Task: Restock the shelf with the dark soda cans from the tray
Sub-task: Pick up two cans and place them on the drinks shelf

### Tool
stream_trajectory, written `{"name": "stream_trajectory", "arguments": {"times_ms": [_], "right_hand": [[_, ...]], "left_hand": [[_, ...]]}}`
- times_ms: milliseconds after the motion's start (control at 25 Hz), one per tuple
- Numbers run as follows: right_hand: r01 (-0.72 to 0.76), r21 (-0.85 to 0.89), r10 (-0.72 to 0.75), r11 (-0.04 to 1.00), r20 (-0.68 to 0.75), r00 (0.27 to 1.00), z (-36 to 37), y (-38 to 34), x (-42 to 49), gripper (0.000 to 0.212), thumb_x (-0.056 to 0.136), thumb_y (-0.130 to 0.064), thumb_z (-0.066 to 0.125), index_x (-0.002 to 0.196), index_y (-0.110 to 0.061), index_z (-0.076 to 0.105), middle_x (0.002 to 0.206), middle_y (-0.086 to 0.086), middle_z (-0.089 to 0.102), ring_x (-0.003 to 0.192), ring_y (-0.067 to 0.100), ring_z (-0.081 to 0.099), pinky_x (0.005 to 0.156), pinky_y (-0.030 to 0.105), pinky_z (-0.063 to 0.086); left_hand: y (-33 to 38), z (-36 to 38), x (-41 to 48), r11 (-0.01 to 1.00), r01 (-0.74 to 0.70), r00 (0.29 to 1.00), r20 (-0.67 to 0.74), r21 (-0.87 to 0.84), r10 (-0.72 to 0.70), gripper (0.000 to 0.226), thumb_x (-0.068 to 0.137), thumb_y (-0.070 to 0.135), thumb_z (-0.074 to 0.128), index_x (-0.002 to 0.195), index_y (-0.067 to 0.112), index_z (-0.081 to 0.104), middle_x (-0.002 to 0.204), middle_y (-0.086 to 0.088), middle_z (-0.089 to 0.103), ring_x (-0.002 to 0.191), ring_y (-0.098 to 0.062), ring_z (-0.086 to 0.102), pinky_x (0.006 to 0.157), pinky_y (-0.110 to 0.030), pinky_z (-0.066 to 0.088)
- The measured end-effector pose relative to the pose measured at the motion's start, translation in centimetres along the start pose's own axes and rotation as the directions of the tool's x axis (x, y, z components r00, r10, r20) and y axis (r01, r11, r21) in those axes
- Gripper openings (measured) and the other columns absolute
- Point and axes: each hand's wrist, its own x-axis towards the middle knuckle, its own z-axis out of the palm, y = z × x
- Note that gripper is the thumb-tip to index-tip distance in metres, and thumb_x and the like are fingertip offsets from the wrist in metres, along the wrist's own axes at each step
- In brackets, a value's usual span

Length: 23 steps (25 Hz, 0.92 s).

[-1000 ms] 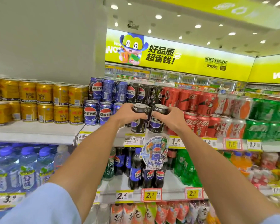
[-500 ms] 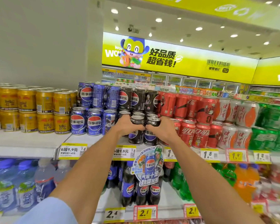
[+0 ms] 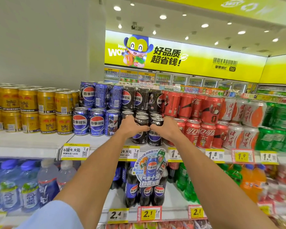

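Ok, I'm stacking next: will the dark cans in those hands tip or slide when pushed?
Likely stiff: the dark cans look sealed and undented in the left hand and right hand. Probably slide on the smooth white shelf. Upright and squat, they seem unlikely to tip.

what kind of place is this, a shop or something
Most likely a convenience store or small supermarket, at the drinks aisle: a shelf stacked with red cola cans, yellow price tags along its edge, glass-door coolers at the back. The left hand grips a dark soda can; the right hand grips another.

Two hands (image 3: 132, 128), two front dark soda cans (image 3: 155, 138)
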Motion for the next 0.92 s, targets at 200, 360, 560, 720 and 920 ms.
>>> {"name": "stream_trajectory", "arguments": {"times_ms": [200, 360, 560, 720, 920], "right_hand": [[-0.008, -0.022, 0.007, 1.0, -0.006, 1.0, 0.0, 0.0, -0.2, 0.043, 0.074, -0.045, 0.071, 0.091, -0.006, 0.064, 0.081, 0.004, 0.068, 0.075, 0.023, 0.061, 0.057, 0.033, 0.046], [0.009, -0.092, -0.016, 0.996, -0.074, 0.997, -0.7, -1.2, -1.6, 0.051, 0.08, -0.047, 0.07, 0.109, -0.007, 0.059, 0.102, 0.01, 0.065, 0.097, 0.032, 0.063, 0.075, 0.04, 0.053], [0.249, -0.34, -0.309, 0.907, -0.135, 0.941, -0.8, -4.3, -4.8, 0.059, 0.097, -0.042, 0.057, 0.14, -0.002, 0.047, 0.139, 0.017, 0.053, 0.128, 0.034, 0.052, 0.101, 0.044, 0.047], [0.441, -0.446, -0.462, 0.779, 0.068, 0.884, 1.4, -8.0, -7.2, 0.054, 0.096, -0.047, 0.055, 0.129, -0.005, 0.053, 0.13, 0.014, 0.056, 0.123, 0.032, 0.053, 0.094, 0.042, 0.048], [0.458, -0.53, -0.355, 0.714, 0.29, 0.889, 5.0, -10.7, -11.4, 0.067, 0.093, -0.062, 0.052, 0.131, -0.006, 0.054, 0.133, 0.014, 0.057, 0.123, 0.034, 0.054, 0.094, 0.045, 0.049]], "left_hand": [[0.5, 0.0, -0.6, 0.991, 0.01, 0.999, -0.041, 0.13, -0.005, 0.07, 0.067, 0.055, 0.084, 0.101, 0.004, 0.05, 0.103, -0.011, 0.062, 0.086, -0.024, 0.057, 0.075, -0.041, 0.05], [1.1, -0.9, -2.3, 0.983, -0.037, 0.995, -0.088, 0.178, 0.053, 0.067, 0.071, 0.057, 0.08, 0.107, 0.009, 0.05, 0.103, -0.005, 0.058, 0.097, -0.024, 0.057, 0.077, -0.038, 0.05], [-0.9, -4.2, -4.5, 0.886, -0.149, 0.979, -0.062, 0.44, 0.195, 0.082, 0.071, 0.075, 0.061, 0.124, 0.012, 0.055, 0.117, -0.005, 0.064, 0.113, -0.031, 0.061, 0.089, -0.051, 0.054], [-4.5, -7.6, -7.2, 0.639, -0.19, 0.977, 0.078, 0.745, 0.2, 0.093, 0.081, 0.075, 0.052, 0.145, 0.008, 0.041, 0.131, -0.018, 0.056, 0.121, -0.038, 0.052, 0.096, -0.051, 0.048], [-9.5, -11.6, -11.8, 0.497, -0.221, 0.975, 0.174, 0.839, 0.14, 0.09, 0.086, 0.077, 0.039, 0.15, 0.013, 0.035, 0.138, -0.019, 0.053, 0.13, -0.038, 0.044, 0.104, -0.052, 0.04]]}}
